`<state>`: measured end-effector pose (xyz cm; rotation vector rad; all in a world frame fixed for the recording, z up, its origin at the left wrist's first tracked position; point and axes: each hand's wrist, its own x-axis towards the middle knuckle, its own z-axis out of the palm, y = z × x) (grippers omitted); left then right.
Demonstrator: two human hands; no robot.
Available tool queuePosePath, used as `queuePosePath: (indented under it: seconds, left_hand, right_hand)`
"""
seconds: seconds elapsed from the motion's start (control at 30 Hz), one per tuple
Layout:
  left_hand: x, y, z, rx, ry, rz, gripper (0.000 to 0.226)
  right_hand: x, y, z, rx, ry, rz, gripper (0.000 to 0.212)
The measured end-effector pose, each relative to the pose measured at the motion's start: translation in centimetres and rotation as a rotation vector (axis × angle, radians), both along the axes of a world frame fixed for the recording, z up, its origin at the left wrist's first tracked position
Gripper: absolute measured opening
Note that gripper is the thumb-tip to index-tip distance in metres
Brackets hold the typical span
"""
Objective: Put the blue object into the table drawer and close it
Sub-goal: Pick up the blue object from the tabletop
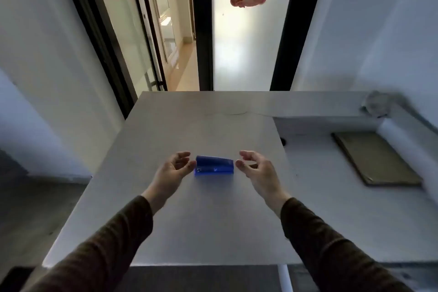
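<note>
Head view: blue box (214,165) sitting mid-tabletop on the white table (189,220). Left hand (174,168) just left of it, fingers curled loosely apart, thumb tip about touching. Right hand (257,167) just right, fingers spread, gripping nothing.

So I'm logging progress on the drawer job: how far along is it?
Nothing looks done yet. The blue object lies on the white table. In hand: the left hand and right hand flank it with open fingers, the left close to or touching its end, not visibly gripping. Left: lifting it, placing it in the drawer, which is not in view, and closing that.
</note>
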<state>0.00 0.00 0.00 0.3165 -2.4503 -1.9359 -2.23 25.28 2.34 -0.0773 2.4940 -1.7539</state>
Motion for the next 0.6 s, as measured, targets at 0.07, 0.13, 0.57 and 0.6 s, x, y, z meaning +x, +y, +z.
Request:
queuePosePath:
  seconds: [0.07, 0.13, 0.57, 0.6]
  left_hand:
    - [-0.3, 0.1, -0.2, -0.016, -0.020, -0.024, 0.052]
    - [-0.4, 0.3, -0.5, -0.021, -0.055, -0.045, 0.059]
    - [-1.6, 2.2, -1.7, -0.003, -0.034, -0.035, 0.047]
    - [-1.6, 2.2, -1.7, -0.004, -0.038, -0.032, 0.046]
  right_hand:
    - [-0.4, -0.3, -0.4, 0.030, -0.030, 0.018, 0.048]
    - [-0.8, -0.5, -1.2, 0.051, -0.051, 0.040, 0.053]
    - [-3.0, -1.9, -4.6, 0.012, -0.131, 0.022, 0.055]
    - [-3.0, -1.9, -4.7, 0.004, -0.139, 0.017, 0.053]
